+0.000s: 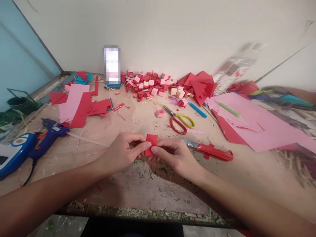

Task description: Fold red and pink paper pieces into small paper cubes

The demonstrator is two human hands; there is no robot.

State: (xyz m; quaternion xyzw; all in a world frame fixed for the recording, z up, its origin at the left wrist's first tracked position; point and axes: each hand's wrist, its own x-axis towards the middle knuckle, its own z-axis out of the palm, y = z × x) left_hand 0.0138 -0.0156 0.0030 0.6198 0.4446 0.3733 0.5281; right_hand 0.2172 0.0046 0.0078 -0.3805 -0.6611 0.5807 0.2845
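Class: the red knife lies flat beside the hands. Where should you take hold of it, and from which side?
Take the red knife by its handle, from the right: the bare blade points left, toward the right hand.

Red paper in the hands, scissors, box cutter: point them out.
red paper [151, 139], head view, upper flat face.
scissors [173, 115], head view, pivot.
box cutter [214, 152], head view, red handle.
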